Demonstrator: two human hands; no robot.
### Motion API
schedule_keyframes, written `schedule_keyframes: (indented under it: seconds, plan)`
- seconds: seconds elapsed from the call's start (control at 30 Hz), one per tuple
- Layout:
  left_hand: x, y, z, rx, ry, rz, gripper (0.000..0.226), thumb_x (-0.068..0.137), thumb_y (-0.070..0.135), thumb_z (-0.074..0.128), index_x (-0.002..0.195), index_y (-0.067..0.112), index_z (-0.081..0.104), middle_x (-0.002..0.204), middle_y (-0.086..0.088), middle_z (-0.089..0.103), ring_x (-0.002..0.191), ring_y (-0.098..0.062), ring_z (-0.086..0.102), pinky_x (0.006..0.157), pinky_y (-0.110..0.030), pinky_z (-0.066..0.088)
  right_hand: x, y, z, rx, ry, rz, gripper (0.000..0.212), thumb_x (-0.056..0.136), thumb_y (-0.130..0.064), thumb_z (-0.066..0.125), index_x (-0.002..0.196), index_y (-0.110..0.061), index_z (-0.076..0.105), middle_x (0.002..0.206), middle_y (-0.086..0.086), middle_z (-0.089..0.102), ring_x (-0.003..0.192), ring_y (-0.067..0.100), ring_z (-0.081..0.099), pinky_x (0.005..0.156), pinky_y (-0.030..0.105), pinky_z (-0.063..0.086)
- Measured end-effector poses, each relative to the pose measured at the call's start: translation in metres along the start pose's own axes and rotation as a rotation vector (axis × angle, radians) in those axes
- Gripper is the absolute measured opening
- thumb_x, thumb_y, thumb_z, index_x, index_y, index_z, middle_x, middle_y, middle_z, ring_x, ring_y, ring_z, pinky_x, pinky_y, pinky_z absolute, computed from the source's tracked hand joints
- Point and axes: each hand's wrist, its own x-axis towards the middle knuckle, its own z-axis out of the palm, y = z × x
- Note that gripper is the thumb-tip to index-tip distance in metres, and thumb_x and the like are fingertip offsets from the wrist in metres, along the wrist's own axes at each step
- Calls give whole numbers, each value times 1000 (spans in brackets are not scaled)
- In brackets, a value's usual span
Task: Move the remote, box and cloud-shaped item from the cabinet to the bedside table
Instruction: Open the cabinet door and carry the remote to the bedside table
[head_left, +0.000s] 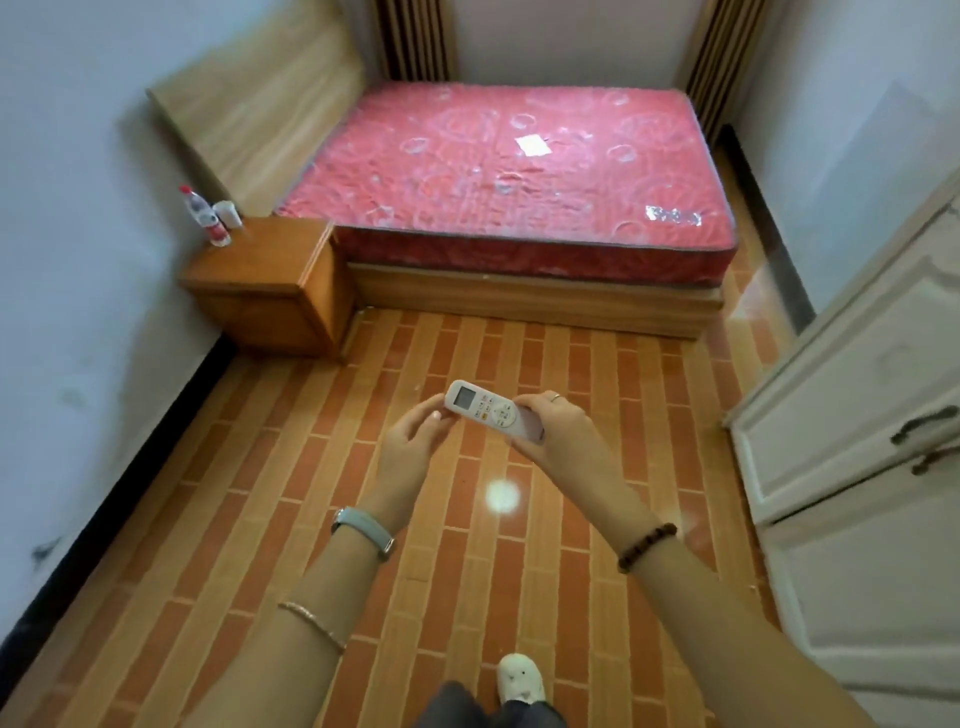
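While both hands, left hand (410, 436) and right hand (558, 431), grip the air-conditioner remote (493, 410) mid-room, the bedside table (270, 260) holds only a water bottle (204, 215) and white cup (228, 213) at its back-left corner; box and cloud-shaped item remain unseen.

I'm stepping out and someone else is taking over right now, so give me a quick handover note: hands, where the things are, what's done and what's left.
Right hand: gripping the lower end of the white remote.
Left hand: fingertips on the remote's display end.
Remote: in the air over the tiled floor, partway across the room, display facing up.
Bedside table: far left beside the bed, with a water bottle and a white container at its back.
White cabinet: on the right.
Box and cloud-shaped item: not in view.
Done: nothing delivered yet.
Left: set the remote on the table, then fetch the other two.
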Motion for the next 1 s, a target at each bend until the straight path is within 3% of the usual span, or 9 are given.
schedule_keyframes:
  seconds: [0.2,0.4,0.6,0.8,1.0]
  plan:
    - [39,-2,-50,-182,137,-112,29,100,10,41,123,14,59,115,-3,69,110,-13,64,99,-32,47,65,-28,35,20,-105,-106,47,79,-23,76,122,-15,60,111,2,61,100,18,59,80,28,50]
    - [98,0,-106,-156,192,-119,33,99,8,43,129,12,55,118,-2,67,109,-9,64,100,-31,47,144,-60,75,27,-182,-168,47,79,-23,76,123,-15,60,110,2,61,98,19,60,81,35,53]
    - [191,18,-174,-144,242,-90,35,99,8,40,132,11,53,124,-2,63,110,-7,62,91,-19,49,254,-104,114,8,-211,-214,46,80,-24,76,122,-17,60,111,0,58,96,18,59,79,33,53]
    - [288,42,-243,-151,251,-90,35,98,8,42,131,12,54,127,-5,63,113,-10,62,100,-28,46,361,-149,143,-19,-213,-227,44,80,-28,75,121,-18,60,108,0,60,97,18,59,78,37,54]
    - [367,63,-275,-174,238,-98,36,99,9,41,134,13,50,130,-4,60,118,-13,58,106,-35,43,446,-170,161,-18,-206,-208,47,84,-27,72,128,-17,57,116,-1,58,102,15,56,81,27,52]
